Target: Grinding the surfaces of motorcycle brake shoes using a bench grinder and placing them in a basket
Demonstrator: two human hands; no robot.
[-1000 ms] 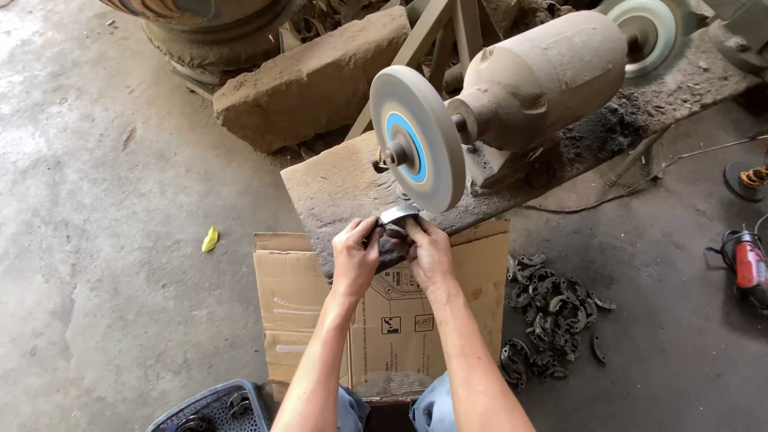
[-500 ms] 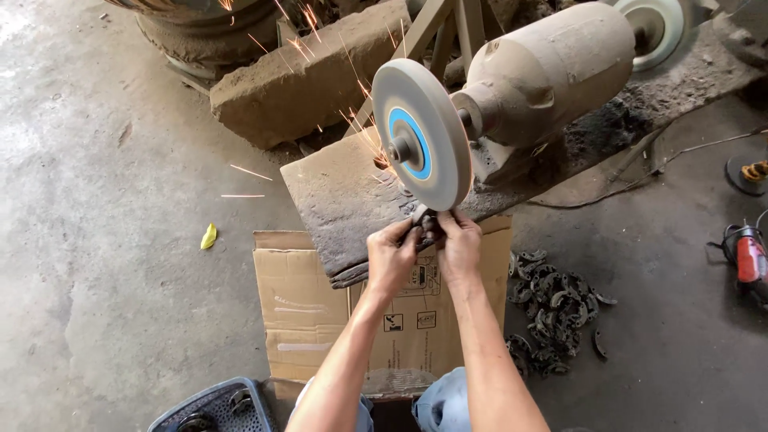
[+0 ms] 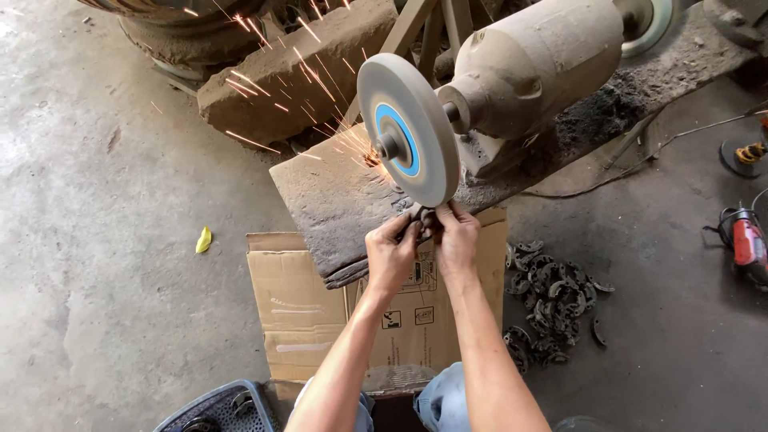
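Fingers of left hand [image 3: 392, 252] and right hand [image 3: 456, 240] pinch a small metal part [image 3: 422, 216] against the grinding wheel [image 3: 408, 128].

A grey grinding wheel [image 3: 408, 132] with a blue centre ring throws orange sparks [image 3: 304, 72] toward ten o'clock, above a brown cardboard box [image 3: 320, 312], a yellow scrap [image 3: 204, 239] and a red power tool [image 3: 746, 242] at three o'clock.

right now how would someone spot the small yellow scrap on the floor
Start at the flattened brown cardboard box under the grey stone slab. Look just left of its top corner: the small yellow scrap lies alone on bare grey concrete, the only bright yellow thing there.
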